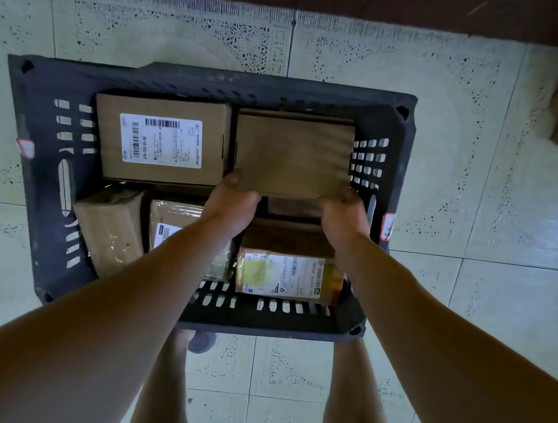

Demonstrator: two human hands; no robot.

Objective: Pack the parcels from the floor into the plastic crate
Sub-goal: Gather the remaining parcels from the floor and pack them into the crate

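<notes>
While you lower the plain cardboard parcel [292, 156] into the upper right of the black plastic crate [212, 82], both hands hold its near edge: your left hand [232, 203] at the near left corner, your right hand [342, 214] at the near right, fingers curled closed around the box. It sits beside the labelled parcel [161, 140] in the upper left, over others lower in the frame. It looks stiff and flat-sided, probably light enough for an edge grip; the smooth card could slip, so keep the corners pinched and set it down level
</notes>
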